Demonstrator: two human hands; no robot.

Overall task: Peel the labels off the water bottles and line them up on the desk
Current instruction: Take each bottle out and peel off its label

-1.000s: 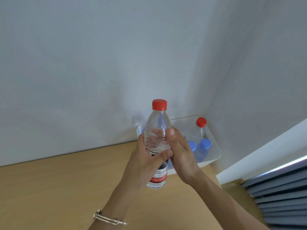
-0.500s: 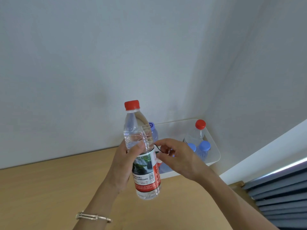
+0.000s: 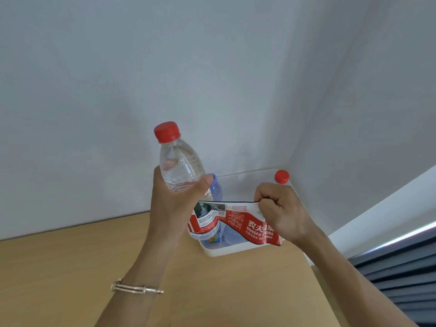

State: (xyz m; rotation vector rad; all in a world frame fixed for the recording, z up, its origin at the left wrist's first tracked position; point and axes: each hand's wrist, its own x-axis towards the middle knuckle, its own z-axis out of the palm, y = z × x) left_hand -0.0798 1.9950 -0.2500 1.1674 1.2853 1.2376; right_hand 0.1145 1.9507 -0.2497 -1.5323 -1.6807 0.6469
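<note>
The person holds a clear water bottle [image 3: 180, 168] in the air above the wooden desk [image 3: 59, 267], tilted so that its red cap [image 3: 166, 131] leans to the left. The left hand [image 3: 175, 204] is wrapped round the bottle's middle, thumb across the near side and fingers curled behind it. The red and white label [image 3: 238, 220] is pulled out to the right in a taut band. One end clings to the bottle's lower body just under the left hand. The other end is pinched in the right hand [image 3: 278, 208], whose fingers are curled into a fist around the label's top edge.

The stretched label hangs in front of a white tray [image 3: 226, 250] that sits in the far right corner of the desk, against the walls. In the tray, a second red-capped bottle [image 3: 281, 176] shows just beyond the right hand, and a blue-capped bottle [image 3: 216, 190] stands just behind the held one. What else the tray holds I cannot tell. A silver bracelet [image 3: 135, 288] circles the left wrist. Dark blinds [image 3: 401, 267] fill the near right.
</note>
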